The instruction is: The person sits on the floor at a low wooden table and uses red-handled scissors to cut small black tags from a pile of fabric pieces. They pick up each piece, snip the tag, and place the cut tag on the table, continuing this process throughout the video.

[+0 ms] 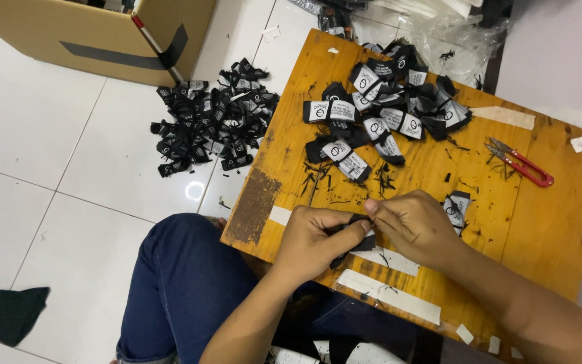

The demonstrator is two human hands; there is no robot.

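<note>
left hand (pixel 311 239) and right hand (pixel 412 226) together near the front edge of the wooden board (pixel 547 229), both pinching one small black label (pixel 355 239) between fingertips, label held just above the board, partly hidden by the fingers. strips of pale tape (pixel 389 296) stuck along the front edge just below the hands. loose black thread scraps (pixel 318 182) scattered on the board just beyond the hands. heap of folded black and white labels (pixel 385 108) toward the far edge, spreading from the middle to the far right. single folded label (pixel 456 205) lying just right of the right hand. red thread snips (pixel 523 165) near the right edge, well apart from both hands. second pile of black labels (pixel 213 118) on the white tiled floor (pixel 48 155), beside the left edge of the board. cardboard box (pixel 95 37) on the floor past that pile. dark cloth scrap (pixel 13 313) on the floor, far left. knee in blue jeans (pixel 186 283) under the front left corner of the board.
</note>
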